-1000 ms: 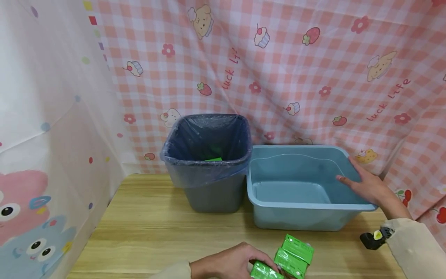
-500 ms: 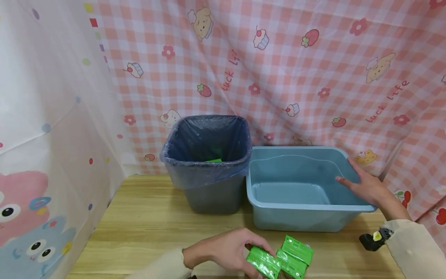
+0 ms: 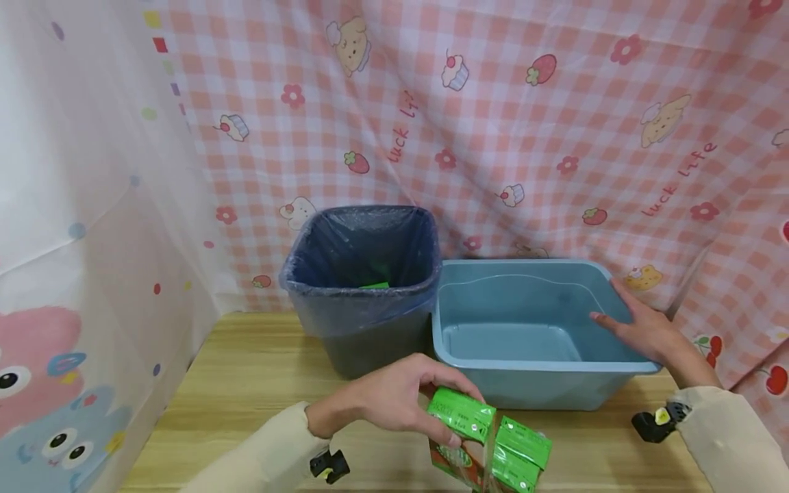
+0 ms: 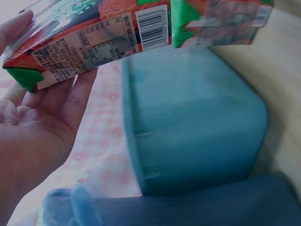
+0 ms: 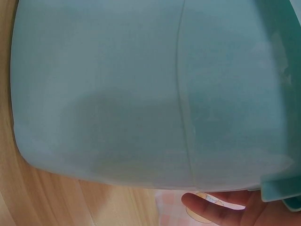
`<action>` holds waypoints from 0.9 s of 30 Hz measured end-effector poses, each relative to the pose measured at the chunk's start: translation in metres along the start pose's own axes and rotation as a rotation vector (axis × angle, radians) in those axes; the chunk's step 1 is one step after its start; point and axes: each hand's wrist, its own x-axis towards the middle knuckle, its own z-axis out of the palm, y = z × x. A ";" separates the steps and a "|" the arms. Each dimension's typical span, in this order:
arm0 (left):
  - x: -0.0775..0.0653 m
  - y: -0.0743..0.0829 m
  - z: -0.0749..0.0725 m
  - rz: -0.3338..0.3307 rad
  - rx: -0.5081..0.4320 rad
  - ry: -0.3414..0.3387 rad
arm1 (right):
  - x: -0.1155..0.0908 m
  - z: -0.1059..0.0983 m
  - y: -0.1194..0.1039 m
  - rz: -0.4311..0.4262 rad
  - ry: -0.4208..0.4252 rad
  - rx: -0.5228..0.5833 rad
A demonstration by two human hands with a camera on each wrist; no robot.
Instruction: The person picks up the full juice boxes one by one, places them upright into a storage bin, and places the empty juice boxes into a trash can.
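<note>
Has come up from the near table edge since the earlier frame, with the left hand (image 3: 394,400), bringing along the green-topped, red-sided rectangular carton (image 3: 462,414) in shiny wrapping. Now shows its red front to the head view. Gripping there with fingers (image 3: 456,378) bent over the far side and thumb against the near side, leaving no gap to spare.

Just beside it, on to a pair of matching green-topped cartons (image 3: 520,448), with clear film in between; bound to the held one or not, cannot tell.

Out to the right hand (image 3: 644,332) now: spread wide, resting on the right rim of the light-blue rectangular plastic basin (image 3: 542,387), thumb inside, fingers outstretched, gripping nothing closely.

Leftward from there, to the dark grey tapered bin (image 3: 376,349), lined with a translucent blue plastic bag (image 3: 357,315), showing something green (image 3: 374,285) inside. All on a wood-grain tabletop (image 3: 265,397), backed by a pink-and-white gingham curtain (image 3: 394,144).

Looks like the pick-up step, lift just under way. Probably calls next for keeping that grip, checking for any snag on the film, and raising well clear of the neighbouring pair.
</note>
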 end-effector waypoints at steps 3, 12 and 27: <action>0.002 0.009 -0.007 0.014 -0.015 0.014 | 0.001 0.000 0.000 0.000 -0.001 0.000; 0.015 0.033 -0.024 0.057 0.050 0.097 | 0.001 0.000 0.000 0.000 0.001 -0.003; 0.053 0.038 -0.037 0.118 0.088 0.331 | 0.001 0.000 0.000 0.002 0.005 0.004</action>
